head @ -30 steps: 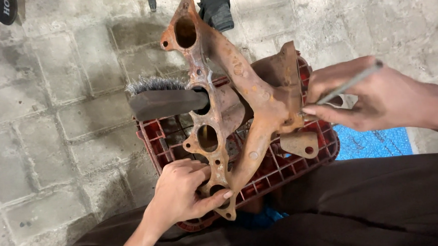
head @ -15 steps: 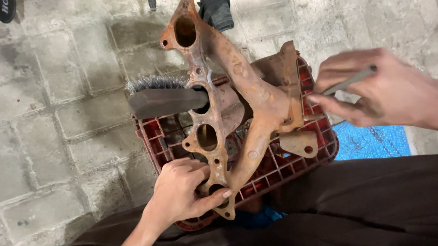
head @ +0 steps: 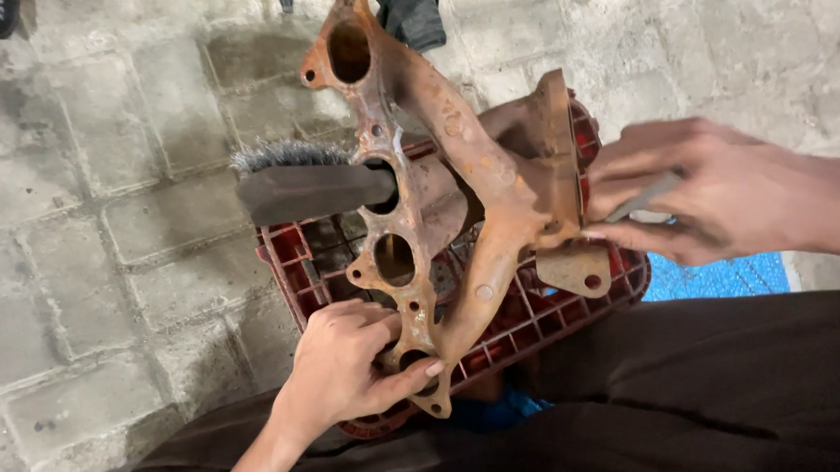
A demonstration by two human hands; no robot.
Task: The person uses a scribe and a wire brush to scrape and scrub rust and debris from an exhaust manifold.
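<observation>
While the rusty manifold [head: 456,196] lies mid-frame across our red crate [head: 539,321], our left hand [head: 351,374] clamps its lower flange, and our right hand [head: 715,192], at right, pinches 1 thin grey tool [head: 643,197].

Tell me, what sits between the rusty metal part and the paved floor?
A red plastic crate sits under the rusty manifold, seen in the head view.
</observation>
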